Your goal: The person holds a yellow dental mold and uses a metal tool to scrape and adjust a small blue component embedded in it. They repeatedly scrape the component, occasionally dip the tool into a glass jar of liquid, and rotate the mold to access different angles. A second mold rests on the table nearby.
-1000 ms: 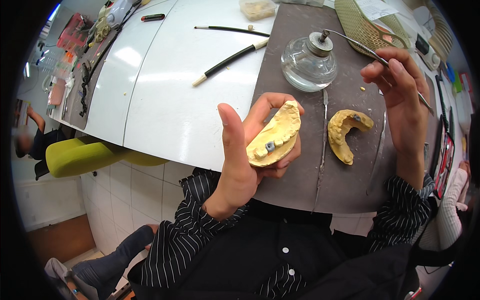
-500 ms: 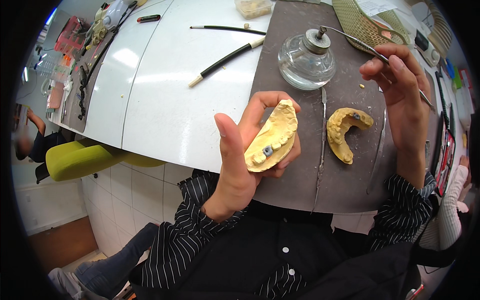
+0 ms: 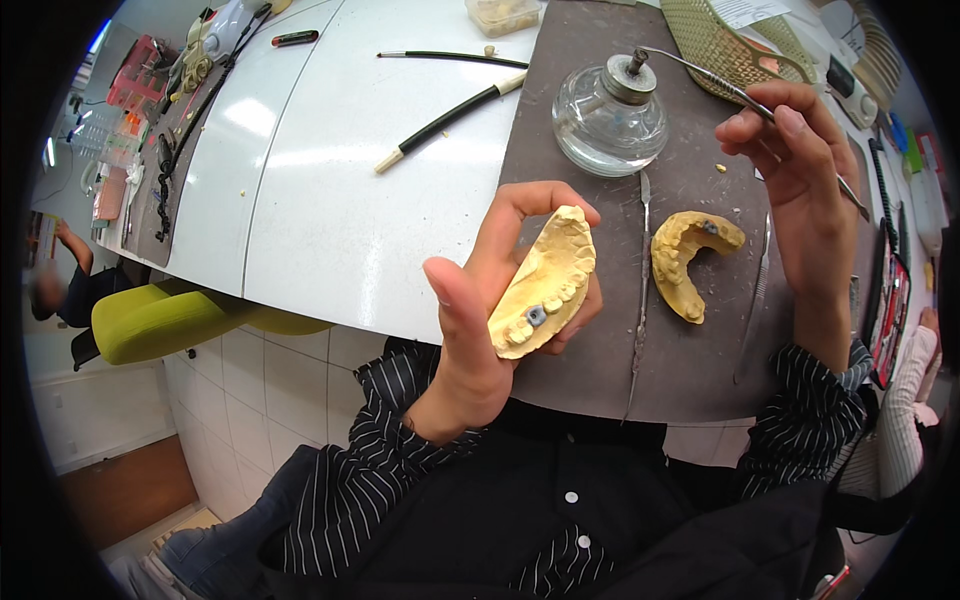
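Observation:
In my left hand (image 3: 480,320) rests a yellow plaster dental model (image 3: 552,275), its teeth facing up; one tooth carries a grey wax piece (image 3: 535,316). The fingers curl behind the model, and the thumb stands off its near side. My right hand (image 3: 800,170) grips a thin metal waxing instrument (image 3: 725,85), its bent tip close to the wick of a glass spirit lamp (image 3: 610,120). No flame can be made out. A second, horseshoe-shaped dental model (image 3: 680,265) with a grey spot on one tooth lies on the brown mat (image 3: 590,370).
A metal spatula (image 3: 643,270) and another slim instrument (image 3: 764,270) lie beside the second model. Two black-handled brushes (image 3: 450,122) are on the white table (image 3: 330,200). A woven basket (image 3: 735,50) stands behind the lamp. A green chair (image 3: 160,320) and other people are at the sides.
The dental model in my left hand has tilted slightly, its lower end dropping a little. My right hand and the instrument have barely moved, the tip staying near the wick.

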The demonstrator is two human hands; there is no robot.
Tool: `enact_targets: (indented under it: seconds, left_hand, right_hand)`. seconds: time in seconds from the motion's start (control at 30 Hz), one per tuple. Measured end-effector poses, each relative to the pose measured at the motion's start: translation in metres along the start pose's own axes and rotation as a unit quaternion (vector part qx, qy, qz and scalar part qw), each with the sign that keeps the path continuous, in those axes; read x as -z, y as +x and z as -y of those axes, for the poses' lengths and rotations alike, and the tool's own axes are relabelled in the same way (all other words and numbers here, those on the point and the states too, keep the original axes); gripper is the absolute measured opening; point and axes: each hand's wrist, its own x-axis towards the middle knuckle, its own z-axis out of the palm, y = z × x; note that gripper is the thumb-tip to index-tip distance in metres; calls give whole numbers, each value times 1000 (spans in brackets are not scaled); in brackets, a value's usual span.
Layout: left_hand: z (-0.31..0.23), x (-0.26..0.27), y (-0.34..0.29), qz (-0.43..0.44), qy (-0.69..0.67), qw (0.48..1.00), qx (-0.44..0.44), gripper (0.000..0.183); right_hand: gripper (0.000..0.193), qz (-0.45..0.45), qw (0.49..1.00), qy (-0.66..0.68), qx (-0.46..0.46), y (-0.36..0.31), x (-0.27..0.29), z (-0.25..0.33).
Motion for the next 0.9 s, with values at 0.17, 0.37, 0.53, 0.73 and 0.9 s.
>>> enact_targets:
  seconds: [0.17, 0.37, 0.53, 0.73, 0.9]
  left_hand:
    - [-2, 6, 0, 35, -19, 999, 29, 98]
    - [-4, 1, -1, 5, 11, 1000, 18, 99]
    - [-4, -3, -5, -20, 78, 997, -10, 106]
    - [-2, 13, -12, 55, 96, 994, -6, 105]
    - [-4, 6, -13, 33, 76, 996, -45, 98]
  right_hand:
    - [30, -111, 993, -7, 26, -1, -5, 7]
    - [38, -45, 991, 90, 90, -22, 28, 41]
    - [31, 30, 999, -3, 40, -68, -18, 65]
    - [19, 56, 996, -28, 56, -86, -74, 40]
    - [17, 130, 984, -113, 54, -90, -85, 50]
